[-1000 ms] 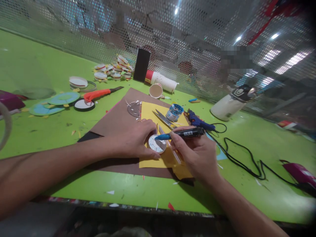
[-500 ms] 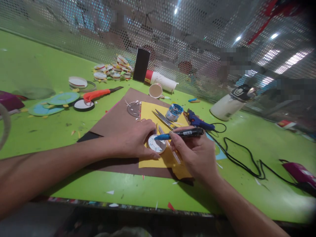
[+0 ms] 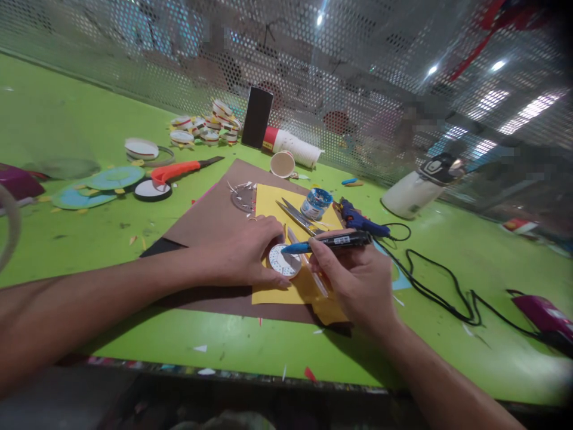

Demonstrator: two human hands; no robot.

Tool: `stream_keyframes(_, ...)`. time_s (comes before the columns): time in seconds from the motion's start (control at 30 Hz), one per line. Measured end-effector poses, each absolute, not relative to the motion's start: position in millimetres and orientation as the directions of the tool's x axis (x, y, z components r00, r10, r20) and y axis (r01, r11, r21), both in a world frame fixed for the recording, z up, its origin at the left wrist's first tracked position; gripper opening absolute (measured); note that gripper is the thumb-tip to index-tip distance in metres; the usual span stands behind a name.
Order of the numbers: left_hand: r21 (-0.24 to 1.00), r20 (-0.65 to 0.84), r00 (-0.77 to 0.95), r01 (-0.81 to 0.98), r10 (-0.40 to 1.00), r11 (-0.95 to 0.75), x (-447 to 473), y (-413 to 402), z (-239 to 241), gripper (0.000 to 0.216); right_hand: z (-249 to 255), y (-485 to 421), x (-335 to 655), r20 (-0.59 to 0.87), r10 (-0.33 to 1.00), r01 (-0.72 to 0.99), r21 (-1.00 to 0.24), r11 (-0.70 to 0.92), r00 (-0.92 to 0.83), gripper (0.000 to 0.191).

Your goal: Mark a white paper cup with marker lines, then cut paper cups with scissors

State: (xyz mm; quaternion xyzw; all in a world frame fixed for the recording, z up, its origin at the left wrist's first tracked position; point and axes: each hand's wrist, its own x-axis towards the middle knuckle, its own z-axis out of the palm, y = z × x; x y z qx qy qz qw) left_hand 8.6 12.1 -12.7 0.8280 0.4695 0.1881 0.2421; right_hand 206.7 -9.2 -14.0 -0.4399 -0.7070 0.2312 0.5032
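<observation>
A small white paper disc (image 3: pixel 285 261) with marks round its edge lies on a yellow sheet (image 3: pixel 273 206) over a brown board (image 3: pixel 210 218). My left hand (image 3: pixel 244 251) presses down beside the disc, fingers curled round its left edge to hold it still. My right hand (image 3: pixel 358 278) grips a black marker (image 3: pixel 340 240) with a blue tip, and the tip rests at the disc's upper right edge. Scissors (image 3: pixel 298 216) lie just behind the marker.
A blue glue gun (image 3: pixel 358 220) with a black cable (image 3: pixel 443 292) lies to the right, near a white bottle (image 3: pixel 414 191). An orange knife (image 3: pixel 179 170), paper rings (image 3: pixel 107 179), paper cups (image 3: pixel 290 149), a black block (image 3: pixel 256 117) and a small jar (image 3: pixel 316 204) sit behind.
The marker tip has shifted very slightly along the disc's edge. Both hands otherwise keep their places.
</observation>
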Motion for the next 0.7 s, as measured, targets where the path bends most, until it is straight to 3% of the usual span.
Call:
stream_keyframes(0.3, 0.56, 0.092, 0.503, 0.688, 0.86, -0.462, 7.9, 12.3, -13.2, 0.044, -11.9, -10.4, 203.7, 0.51, 0.849, 0.395, -0.758, 0.519, -0.137, 0.01)
stream_keyframes(0.53, 0.56, 0.114, 0.505, 0.679, 0.856, -0.475, 7.6, 14.3, -15.6, 0.045, -11.3, -12.7, 202.3, 0.56, 0.812, 0.509, -0.656, 0.557, -0.166, 0.017)
stream_keyframes(0.7, 0.582, 0.089, 0.488, 0.682, 0.868, -0.443, 7.4, 12.3, -12.9, 0.044, -8.6, -13.8, 203.5, 0.636, 0.771, 0.448, -0.682, 0.578, -0.026, 0.013)
